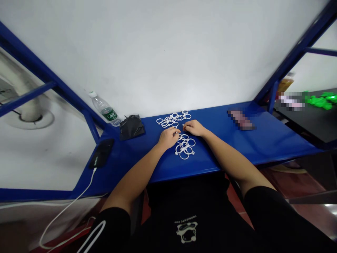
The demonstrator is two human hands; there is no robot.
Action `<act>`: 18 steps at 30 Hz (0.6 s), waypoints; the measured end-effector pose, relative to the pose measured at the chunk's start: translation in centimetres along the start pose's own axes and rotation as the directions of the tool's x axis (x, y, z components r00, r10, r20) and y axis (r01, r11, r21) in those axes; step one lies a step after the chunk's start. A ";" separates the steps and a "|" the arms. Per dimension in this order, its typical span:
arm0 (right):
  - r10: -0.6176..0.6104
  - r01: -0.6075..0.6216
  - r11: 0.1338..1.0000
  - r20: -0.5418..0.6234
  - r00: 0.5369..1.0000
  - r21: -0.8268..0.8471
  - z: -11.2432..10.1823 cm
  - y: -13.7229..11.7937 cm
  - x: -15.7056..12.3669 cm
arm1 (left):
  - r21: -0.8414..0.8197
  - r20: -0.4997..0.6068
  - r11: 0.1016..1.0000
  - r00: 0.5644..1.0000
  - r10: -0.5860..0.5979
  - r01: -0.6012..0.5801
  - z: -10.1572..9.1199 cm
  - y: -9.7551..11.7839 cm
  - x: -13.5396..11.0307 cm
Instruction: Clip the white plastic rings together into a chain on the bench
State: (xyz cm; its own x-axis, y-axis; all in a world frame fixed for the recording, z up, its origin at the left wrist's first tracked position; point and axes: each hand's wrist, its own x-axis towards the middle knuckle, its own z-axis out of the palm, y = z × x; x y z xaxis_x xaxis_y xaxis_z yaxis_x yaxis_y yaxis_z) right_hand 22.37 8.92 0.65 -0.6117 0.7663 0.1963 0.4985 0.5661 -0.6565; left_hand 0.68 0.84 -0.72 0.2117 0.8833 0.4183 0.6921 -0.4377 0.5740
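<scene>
At nine o'clock a black pouch (132, 127) is lying beside a clear bottle (105, 109), a cabled black device (102, 153) at eight, green pieces (322, 101) at three.

The table (273, 137) has a smooth, glossy blue top. Near the middle lie two loose clusters of thin white rings, many overlapping: the far cluster (171, 119) close to the back edge, the near cluster (185, 144) toward the front. Left of them sits a crumpled black bag (132, 128), with a clear bottle (105, 109) just behind it. A dark, flat device (101, 154) lies at the left end, and a blurred, pixelated reddish item (241, 119) lies toward the right
</scene>
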 end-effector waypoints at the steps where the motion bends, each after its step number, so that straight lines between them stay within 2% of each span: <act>1: -0.005 0.005 1.000 0.012 1.000 -0.022 -0.1 -0.1 0.0 | 0.003 -0.007 1.000 1.000 0.001 -0.001 0.0 0.0 0.0; 8: -0.050 0.054 0.993 0.041 0.998 -0.108 0.0 -0.8 -0.3 | 0.028 -0.017 1.000 1.000 -0.003 0.003 -0.2 0.1 0.3; 13: -0.035 0.034 0.999 -0.040 0.999 -0.019 0.4 -0.8 -0.7 | 0.030 -0.026 0.999 1.000 0.010 -0.010 -0.3 -0.2 0.4; 18: -0.112 0.112 0.994 0.010 0.994 -0.014 0.4 -0.7 -0.7 | 0.021 -0.042 1.000 0.999 0.012 -0.011 -0.5 -0.2 0.3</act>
State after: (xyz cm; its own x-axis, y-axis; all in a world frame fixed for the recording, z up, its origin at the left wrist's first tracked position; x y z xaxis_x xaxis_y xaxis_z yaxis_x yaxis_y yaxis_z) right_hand 22.17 7.88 0.66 -0.6698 0.6950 0.2613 0.4351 0.6526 -0.6204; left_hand 0.27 1.14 -0.41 0.1909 0.8703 0.4541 0.7038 -0.4438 0.5547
